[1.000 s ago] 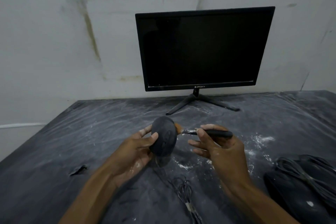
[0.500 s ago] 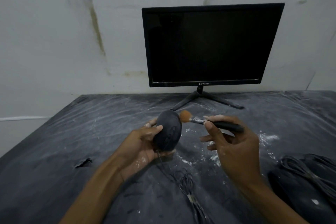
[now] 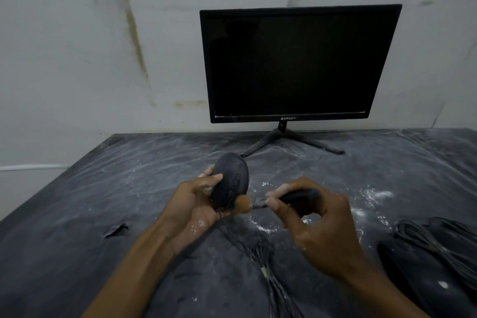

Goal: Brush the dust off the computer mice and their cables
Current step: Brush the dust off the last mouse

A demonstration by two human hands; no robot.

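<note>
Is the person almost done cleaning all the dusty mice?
Probably not yet. Nothing looks clearly finished. Right now the left hand holds one mouse up while the right hand sweeps the brush across its lower end. Its cable lies on the powdery table, not being brushed. More mice with coiled cables wait at the right, one with a white speck.

Dusty dark mouse (image 3: 230, 180) upright in your left hand (image 3: 196, 201), its cable (image 3: 260, 253) trailing down from your palm onto the table, tan brush (image 3: 281, 200) in your right hand (image 3: 320, 219), bristles at the mouse's lower edge, more mice (image 3: 423, 273) with coiled cables (image 3: 438, 242) right of your right wrist
</note>
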